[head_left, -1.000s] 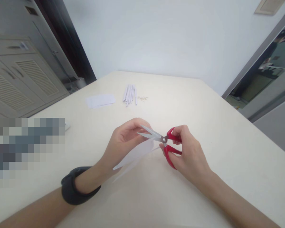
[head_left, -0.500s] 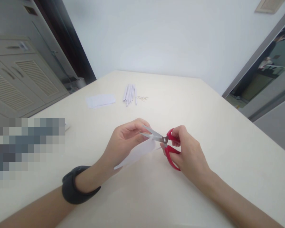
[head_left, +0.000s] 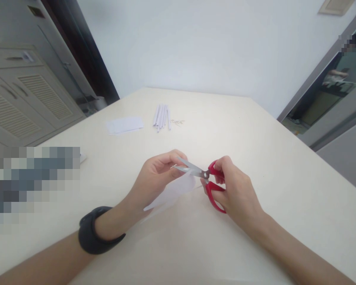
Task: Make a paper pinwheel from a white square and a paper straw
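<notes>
My right hand [head_left: 235,188] grips red-handled scissors [head_left: 216,200], with fingers through the handle loops. The blades are parted and point left toward my left hand [head_left: 158,172]. Between the thumb and fingers of that left hand, a sheet of white paper [head_left: 173,192] is pinched, its upper edge lying between the blades. The paper slants down toward the left wrist, which wears a black band. A thin pale strip shows below the paper, near the pivot; I cannot tell whether it is joined to the sheet.
On the white table [head_left: 213,130], a bundle of rolled white paper tubes [head_left: 161,116] lies toward the back, beside small thin bits [head_left: 177,122]. Flat white papers [head_left: 124,124] rest left of them. A pixelated area covers the left edge. Another person [head_left: 338,71] is at far right.
The scissors and both hands stay almost in place. The paper's lower part has shifted slightly, and a faint pale strip now shows beneath it.
</notes>
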The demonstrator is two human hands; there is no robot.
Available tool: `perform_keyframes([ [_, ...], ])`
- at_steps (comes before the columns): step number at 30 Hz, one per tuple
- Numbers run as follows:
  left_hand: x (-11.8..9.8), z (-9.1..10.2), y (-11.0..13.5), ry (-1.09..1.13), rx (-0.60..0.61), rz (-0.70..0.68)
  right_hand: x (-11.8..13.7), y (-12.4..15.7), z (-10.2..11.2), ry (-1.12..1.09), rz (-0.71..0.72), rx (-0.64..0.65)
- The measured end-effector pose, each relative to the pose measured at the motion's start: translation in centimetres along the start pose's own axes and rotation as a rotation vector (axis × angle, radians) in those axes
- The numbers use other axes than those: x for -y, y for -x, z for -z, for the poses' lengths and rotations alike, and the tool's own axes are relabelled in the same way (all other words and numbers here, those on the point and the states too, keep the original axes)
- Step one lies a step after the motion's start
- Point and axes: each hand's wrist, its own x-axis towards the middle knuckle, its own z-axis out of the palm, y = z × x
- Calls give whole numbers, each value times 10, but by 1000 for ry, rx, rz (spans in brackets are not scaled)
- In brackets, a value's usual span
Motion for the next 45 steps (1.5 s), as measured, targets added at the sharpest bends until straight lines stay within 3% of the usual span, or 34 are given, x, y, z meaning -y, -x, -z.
perform_keyframes([
  [13, 7, 3, -1, -3, -2, -44, 2, -1, 3, 63, 7, -7],
  [21, -2, -1, 1, -112, -76, -120, 2, -1, 2, 60, -26, -42],
  [38, -5, -3, 3, -194, -77, -206, 3, 0, 4, 53, -9, -57],
  [45, -6, -1, 5, -361, -109, -357, 4, 0, 5, 32, 61, -119],
])
